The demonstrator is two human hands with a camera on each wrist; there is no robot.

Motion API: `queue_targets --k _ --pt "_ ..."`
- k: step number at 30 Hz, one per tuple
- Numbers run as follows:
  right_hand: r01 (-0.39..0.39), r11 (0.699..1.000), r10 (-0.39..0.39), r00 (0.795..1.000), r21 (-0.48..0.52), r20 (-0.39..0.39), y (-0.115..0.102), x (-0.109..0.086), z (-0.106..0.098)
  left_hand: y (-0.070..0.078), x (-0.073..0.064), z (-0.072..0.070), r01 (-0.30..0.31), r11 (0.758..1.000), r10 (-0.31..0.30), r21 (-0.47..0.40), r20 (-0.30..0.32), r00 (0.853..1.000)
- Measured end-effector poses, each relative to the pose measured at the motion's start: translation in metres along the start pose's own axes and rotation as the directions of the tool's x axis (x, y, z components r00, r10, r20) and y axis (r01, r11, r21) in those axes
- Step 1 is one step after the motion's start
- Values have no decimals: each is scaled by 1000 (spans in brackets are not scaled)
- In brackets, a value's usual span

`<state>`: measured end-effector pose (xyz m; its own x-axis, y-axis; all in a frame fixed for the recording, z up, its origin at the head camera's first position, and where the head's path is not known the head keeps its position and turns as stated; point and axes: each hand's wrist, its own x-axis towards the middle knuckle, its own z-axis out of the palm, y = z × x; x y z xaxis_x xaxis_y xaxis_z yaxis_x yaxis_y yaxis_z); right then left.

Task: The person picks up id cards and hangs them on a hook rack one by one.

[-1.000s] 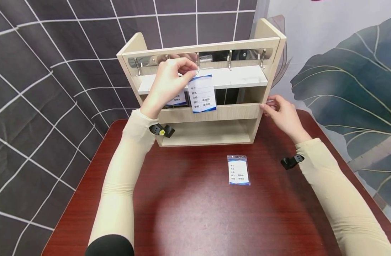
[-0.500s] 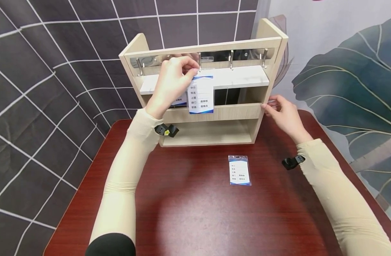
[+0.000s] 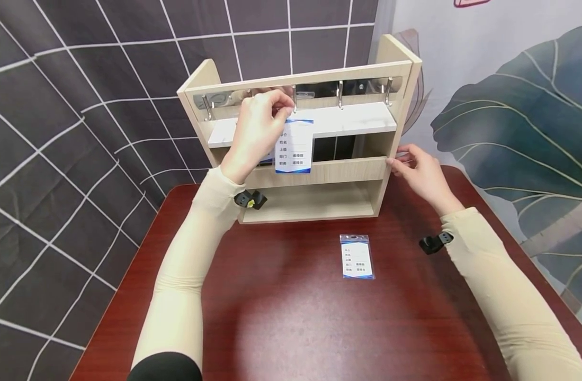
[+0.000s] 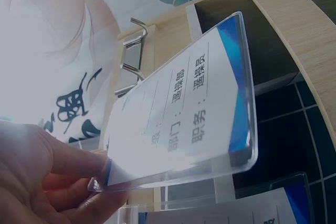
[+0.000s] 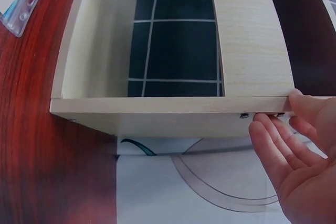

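Observation:
My left hand pinches the top of a clear-sleeved name badge, with the thumb and fingers at its corner. The badge hangs upright in front of the wooden shelf rack, its top right below the middle metal hook. The held badge fills the middle of the left wrist view, and a second badge shows behind it. On the right, my right hand grips the rack's side panel, thumb at the front edge and fingers against the outer face. A third badge lies on the table.
Several hooks line a shiny metal strip across the rack's upper front. Below that strip runs a white shelf. The rack stands at the back of a dark red table, before a black gridded backdrop.
The held badge has turned from slightly tilted to upright and shifted a little left, staying by the middle hook. My right hand keeps its place on the rack. The head view has shifted slightly.

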<state>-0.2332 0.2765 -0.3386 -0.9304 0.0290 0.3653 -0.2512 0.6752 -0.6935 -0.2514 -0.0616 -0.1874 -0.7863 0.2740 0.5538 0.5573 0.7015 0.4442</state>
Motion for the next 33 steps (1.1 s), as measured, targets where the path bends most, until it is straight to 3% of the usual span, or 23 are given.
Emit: queue_targets --k 7,12,16,23,33 --pt "27 999 -28 999 -29 -34 -1 3 0 0 9 3 35 999 -35 13 -4 999" --pt "9 999 -9 1000 -33 1 -1 -4 9 -11 2 8 44 999 -44 -9 -8 999" --pt "6 999 -5 1000 -32 16 -3 -9 11 -16 -6 6 31 998 -31 -48 -1 1000" --pt "27 1000 -27 1000 -9 -9 -9 -2 3 -14 -1 -1 0 996 -2 -86 -22 1000" --pt "0 1000 0 1000 -8 6 -5 3 2 -15 1 4 -9 995 8 -104 -17 1000"
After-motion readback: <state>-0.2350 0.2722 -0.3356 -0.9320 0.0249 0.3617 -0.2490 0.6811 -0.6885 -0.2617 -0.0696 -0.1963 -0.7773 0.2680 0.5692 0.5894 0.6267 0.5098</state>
